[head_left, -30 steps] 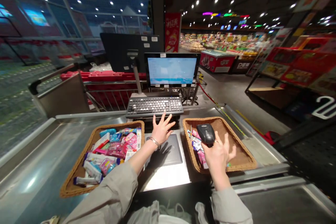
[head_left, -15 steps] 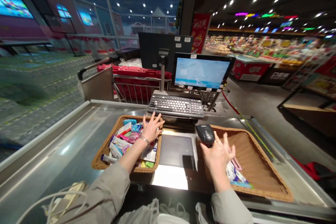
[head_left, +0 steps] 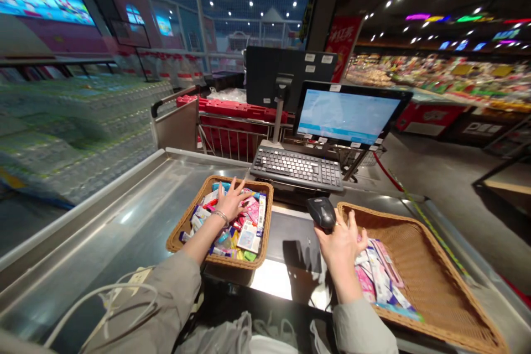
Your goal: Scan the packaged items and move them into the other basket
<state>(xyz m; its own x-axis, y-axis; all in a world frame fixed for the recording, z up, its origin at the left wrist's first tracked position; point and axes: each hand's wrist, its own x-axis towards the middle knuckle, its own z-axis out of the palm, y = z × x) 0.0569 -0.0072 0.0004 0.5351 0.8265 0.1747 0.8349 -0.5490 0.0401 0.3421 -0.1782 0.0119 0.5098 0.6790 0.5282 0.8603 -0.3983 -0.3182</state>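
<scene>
A black barcode scanner (head_left: 322,213) is in my right hand (head_left: 341,251), held above the left edge of the right wicker basket (head_left: 431,254). Its head points forward and left. My left hand (head_left: 231,203) is over the left wicker basket (head_left: 174,238), fingers spread down onto a heap of small packages. A white box (head_left: 249,237) and a pink packet (head_left: 251,210) show beside it; what lies beneath the palm is hidden. Several slim packs (head_left: 377,271), white, purple and pink, lie at the near left of the right basket, partly behind my right hand.
A keyboard (head_left: 296,167) and a lit monitor (head_left: 347,116) stand at the counter's far side. Between the baskets is a flat dark panel (head_left: 286,235). A white cable (head_left: 95,290) loops at the near left of the metal counter (head_left: 145,207). Behind stands a shopping cart (head_left: 232,135).
My left hand has moved from the left basket's right rim to the packages in its middle. The view has turned slightly left, and more of the right basket's packs show. The scanner stays in my right hand.
</scene>
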